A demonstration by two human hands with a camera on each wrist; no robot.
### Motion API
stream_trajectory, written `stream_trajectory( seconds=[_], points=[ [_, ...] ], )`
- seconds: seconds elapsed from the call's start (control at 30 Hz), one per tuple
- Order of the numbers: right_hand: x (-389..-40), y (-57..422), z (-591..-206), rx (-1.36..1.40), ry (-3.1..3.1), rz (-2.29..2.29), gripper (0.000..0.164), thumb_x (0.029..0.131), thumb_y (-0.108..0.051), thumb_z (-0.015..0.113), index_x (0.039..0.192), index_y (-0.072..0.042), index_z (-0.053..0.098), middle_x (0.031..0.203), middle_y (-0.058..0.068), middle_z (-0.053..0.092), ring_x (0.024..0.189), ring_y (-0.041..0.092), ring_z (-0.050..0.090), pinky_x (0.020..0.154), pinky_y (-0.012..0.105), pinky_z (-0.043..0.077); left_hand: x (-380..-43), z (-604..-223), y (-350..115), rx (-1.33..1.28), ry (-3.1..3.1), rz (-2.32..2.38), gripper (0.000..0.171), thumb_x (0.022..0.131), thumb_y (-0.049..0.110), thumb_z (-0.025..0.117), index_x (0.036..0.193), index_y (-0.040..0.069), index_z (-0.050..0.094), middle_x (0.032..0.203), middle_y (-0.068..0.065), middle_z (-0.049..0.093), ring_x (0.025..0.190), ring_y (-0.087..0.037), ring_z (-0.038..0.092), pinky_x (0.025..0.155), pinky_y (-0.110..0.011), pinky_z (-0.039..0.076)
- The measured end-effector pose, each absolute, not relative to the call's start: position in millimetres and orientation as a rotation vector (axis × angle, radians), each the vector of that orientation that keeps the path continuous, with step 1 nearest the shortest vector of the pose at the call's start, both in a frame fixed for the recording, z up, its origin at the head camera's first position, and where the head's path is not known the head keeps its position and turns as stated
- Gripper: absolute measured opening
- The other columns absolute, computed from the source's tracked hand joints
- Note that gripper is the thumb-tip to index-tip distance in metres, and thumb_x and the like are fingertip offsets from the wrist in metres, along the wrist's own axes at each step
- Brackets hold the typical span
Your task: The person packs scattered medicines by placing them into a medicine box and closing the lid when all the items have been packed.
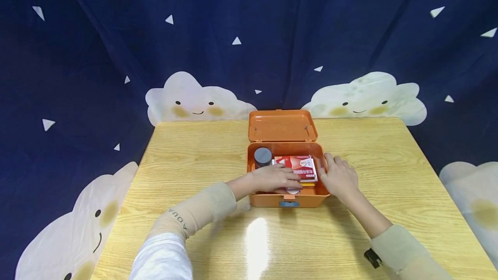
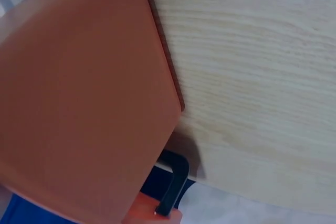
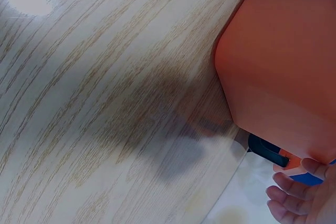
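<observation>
An orange lidded case (image 1: 288,201) stands on the table, its lid (image 1: 282,125) swung back. Inside are a red and white medicine box (image 1: 296,164), lying on other packs with a yellow edge, and a jar with a dark grey cap (image 1: 263,156). My left hand (image 1: 272,179) reaches over the case's left front, fingers extended across the front of the medicine box. A round white item (image 1: 292,191) shows just under those fingers. At the right rim rests my right hand (image 1: 339,178), thumb at the wall and fingers loosely spread outside; the right wrist view shows these fingers (image 3: 290,195) too.
The wooden table (image 1: 186,154) extends on both sides of the case. A dark handle (image 2: 176,182) projects at the case's far side in the left wrist view. Behind the table hangs a dark blue curtain (image 1: 218,3) with clouds. A blue latch (image 1: 289,204) sits on the case's front.
</observation>
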State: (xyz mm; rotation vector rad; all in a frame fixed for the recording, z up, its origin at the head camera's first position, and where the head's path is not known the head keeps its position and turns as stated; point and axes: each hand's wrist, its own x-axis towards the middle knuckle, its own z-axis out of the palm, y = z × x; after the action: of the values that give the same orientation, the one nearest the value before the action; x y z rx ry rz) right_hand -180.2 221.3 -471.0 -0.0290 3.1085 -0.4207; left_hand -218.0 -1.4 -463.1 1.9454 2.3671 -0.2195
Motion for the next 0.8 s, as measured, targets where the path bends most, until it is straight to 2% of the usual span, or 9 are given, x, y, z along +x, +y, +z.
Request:
stream_trajectory(
  seconds=[0.07,0.17,0.27,0.4,0.5,0.6,0.8],
  points=[
    [-180.2,221.4,-470.9,-0.026,3.107,-0.424,0.049,0.092,-0.033,0.037,0.130,-0.003,0.040,0.116,0.027,0.049,0.102,0.046,0.047,0.080,0.059,0.038,-221.0,-459.4,-3.3,1.959,2.377,-0.173,0.043,0.093,0.040,0.046,0.133,0.023,0.048,0.134,0.003,0.048,0.122,-0.017,0.044,0.100,-0.038,0.035],
    [-180.1,221.4,-470.3,-0.022,3.102,-0.429,0.048,0.092,-0.033,0.038,0.130,-0.004,0.039,0.115,0.026,0.049,0.101,0.046,0.047,0.079,0.059,0.039,-226.4,-452.3,-7.2,1.942,2.417,-0.106,0.045,0.094,0.044,0.043,0.132,0.021,0.049,0.131,0.003,0.050,0.119,-0.016,0.045,0.100,-0.037,0.035],
    [-179.7,221.4,-469.6,-0.020,3.097,-0.430,0.048,0.092,-0.032,0.039,0.131,-0.003,0.039,0.116,0.026,0.049,0.102,0.046,0.047,0.079,0.059,0.039,-232.1,-442.3,-11.1,1.952,2.506,-0.025,0.041,0.095,0.039,0.042,0.129,0.018,0.053,0.127,0.003,0.053,0.116,-0.014,0.047,0.099,-0.035,0.034],
    [-179.4,221.6,-469.3,-0.018,3.088,-0.433,0.049,0.092,-0.032,0.038,0.131,-0.003,0.038,0.119,0.027,0.047,0.105,0.046,0.046,0.080,0.060,0.038,-244.7,-430.1,-17.7,2.033,2.752,0.109,0.034,0.093,0.029,0.046,0.119,0.012,0.059,0.116,0.000,0.059,0.109,-0.016,0.051,0.098,-0.034,0.035],
    [-179.0,221.6,-469.3,-0.019,3.086,-0.439,0.049,0.092,-0.032,0.038,0.132,-0.003,0.038,0.119,0.027,0.047,0.105,0.046,0.045,0.080,0.060,0.037,-258.8,-427.1,-25.3,1.978,3.009,0.288,0.029,0.090,0.023,0.050,0.111,0.008,0.062,0.107,-0.003,0.062,0.103,-0.019,0.054,0.096,-0.035,0.037],
    [-178.9,221.7,-469.7,-0.021,3.085,-0.443,0.049,0.092,-0.031,0.039,0.132,-0.004,0.038,0.118,0.027,0.047,0.105,0.046,0.045,0.080,0.060,0.037,-274.1,-429.4,-33.9,1.742,3.234,0.589,0.024,0.088,0.018,0.051,0.105,0.005,0.063,0.102,-0.006,0.064,0.099,-0.023,0.055,0.092,-0.037,0.039],
    [-178.9,222.0,-469.7,-0.025,3.093,-0.442,0.048,0.091,-0.030,0.040,0.131,-0.004,0.038,0.116,0.026,0.048,0.103,0.046,0.046,0.078,0.060,0.038,-300.7,-446.0,-49.7,0.931,3.299,1.256,0.023,0.089,0.014,0.051,0.106,0.000,0.058,0.105,-0.013,0.059,0.104,-0.027,0.050,0.093,-0.039,0.036]
  ],
)
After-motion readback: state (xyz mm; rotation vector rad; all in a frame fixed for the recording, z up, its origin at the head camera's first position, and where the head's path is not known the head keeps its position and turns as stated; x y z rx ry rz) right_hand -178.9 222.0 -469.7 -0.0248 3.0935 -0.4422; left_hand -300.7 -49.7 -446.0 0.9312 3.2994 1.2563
